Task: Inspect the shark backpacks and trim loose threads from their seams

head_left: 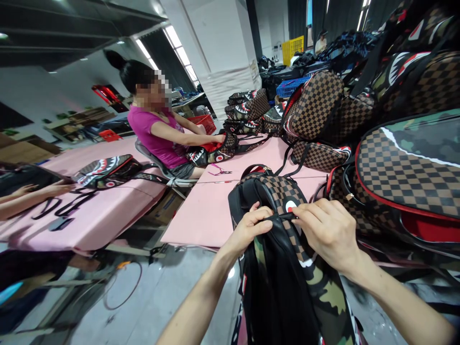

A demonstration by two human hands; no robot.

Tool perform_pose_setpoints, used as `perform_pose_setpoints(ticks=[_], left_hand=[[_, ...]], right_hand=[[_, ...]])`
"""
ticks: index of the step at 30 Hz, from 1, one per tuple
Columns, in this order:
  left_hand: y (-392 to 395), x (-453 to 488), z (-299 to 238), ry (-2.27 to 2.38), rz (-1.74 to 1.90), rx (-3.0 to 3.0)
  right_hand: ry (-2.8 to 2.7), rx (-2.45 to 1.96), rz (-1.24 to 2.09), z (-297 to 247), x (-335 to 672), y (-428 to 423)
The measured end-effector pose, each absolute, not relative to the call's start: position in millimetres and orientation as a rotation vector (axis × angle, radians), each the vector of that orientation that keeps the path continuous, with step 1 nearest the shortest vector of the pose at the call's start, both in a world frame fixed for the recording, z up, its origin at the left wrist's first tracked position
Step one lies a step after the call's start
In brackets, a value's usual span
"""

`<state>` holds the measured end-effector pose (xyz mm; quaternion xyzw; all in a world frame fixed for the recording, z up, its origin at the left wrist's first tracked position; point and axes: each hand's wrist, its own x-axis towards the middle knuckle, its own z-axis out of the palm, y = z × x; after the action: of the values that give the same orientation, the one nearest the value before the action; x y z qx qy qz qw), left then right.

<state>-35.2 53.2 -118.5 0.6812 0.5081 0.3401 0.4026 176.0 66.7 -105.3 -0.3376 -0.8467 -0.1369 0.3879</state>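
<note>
While left hand (pixel 252 224) pinches a thin black strip (pixel 283 216) over the checkered backpack (pixel 282 190), right hand (pixel 327 232) clamps the same strip just beside.

The backpack (pixel 298 278) combines smooth, leather-like panels (pixel 328 292) with matt black cloth (pixel 275 287). Worktop (pixel 201 213) surface: matt. Floor (pixel 168 287): glossy.

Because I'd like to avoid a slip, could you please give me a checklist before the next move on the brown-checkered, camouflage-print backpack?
1. Left hand grips narrow black strip: ok, pinched.
2. Right hand grips strip: ok, pinched.
3. Backpack supported at its lower end: cannot tell, out of frame.
4. Small pink-handled tool away from both hands: ok, on the flat pink table.
5. Seated co-worker's hands off this backpack: ok, at another checkered bag.
</note>
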Motion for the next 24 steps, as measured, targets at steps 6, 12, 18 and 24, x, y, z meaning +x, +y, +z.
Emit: perform_pose_setpoints(ticks=[6,12,18,24], left_hand=[[54.4,-33.7,-119.1,1.311,0.853,1.732],[55.6,-32.7,-120.2,1.293,0.87,1.705],[56.1,-31.1,-119.4,1.314,0.848,1.724],[57.1,-31.7,-120.6,1.314,0.85,1.727]], right_hand=[[-2.158,-0.879,-0.361,-105.0,175.6,67.4],[-2.155,-0.863,-0.128,-105.9,182.1,70.4],[-2.165,-0.868,-0.223,-109.2,179.3,72.3],[-2.149,-0.844,-0.187,-108.8,180.6,73.5]])
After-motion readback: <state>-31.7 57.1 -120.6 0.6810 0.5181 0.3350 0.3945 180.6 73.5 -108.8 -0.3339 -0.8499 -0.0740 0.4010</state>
